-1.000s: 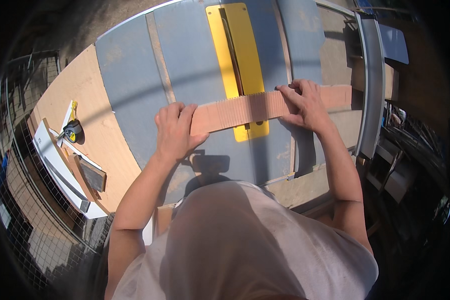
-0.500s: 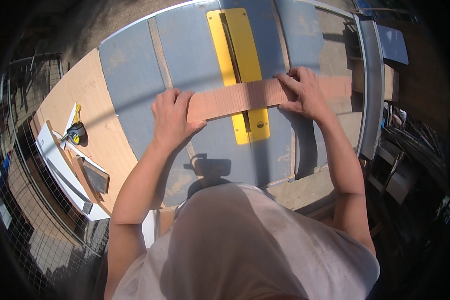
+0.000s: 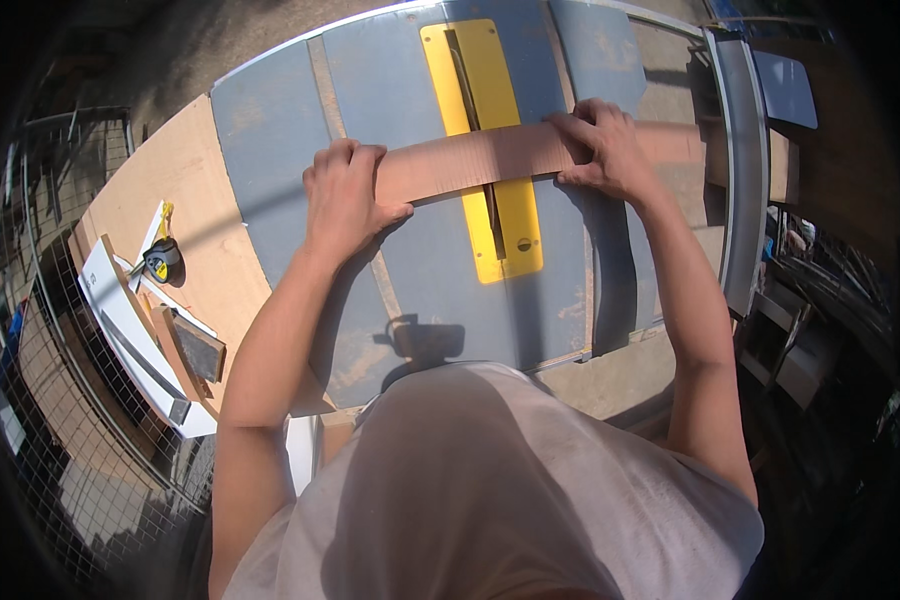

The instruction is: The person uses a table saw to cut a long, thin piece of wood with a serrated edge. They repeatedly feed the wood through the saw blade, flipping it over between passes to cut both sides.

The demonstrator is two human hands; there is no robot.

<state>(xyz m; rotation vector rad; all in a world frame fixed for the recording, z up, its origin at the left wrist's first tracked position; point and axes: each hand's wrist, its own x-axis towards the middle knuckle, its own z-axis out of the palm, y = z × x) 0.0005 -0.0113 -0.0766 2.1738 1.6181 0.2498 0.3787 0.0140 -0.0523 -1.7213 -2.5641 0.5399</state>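
A long reddish wooden board (image 3: 460,165), scored with many fine parallel lines across its width, lies crosswise over the yellow insert plate (image 3: 517,225) of a grey saw table (image 3: 425,270). My left hand (image 3: 342,195) grips the board's left end, thumb along the near edge and fingers over the top. Farther right, my right hand (image 3: 610,150) pinches it between thumb and fingers, and the board's right end runs on past that hand. A dark slot runs lengthwise through the insert; the board covers its middle, and I cannot make out a blade beneath.
A metal rail fence (image 3: 738,170) stands on the right side. On the plywood extension (image 3: 200,170) at left lie a tape measure (image 3: 162,260), wood offcuts (image 3: 190,345) and white curved strips. Wire mesh fencing (image 3: 60,480) borders the far left.
Both hands and the board have slid away from me along the insert, exposing more of the slot on the near side. Both hands keep their hold.
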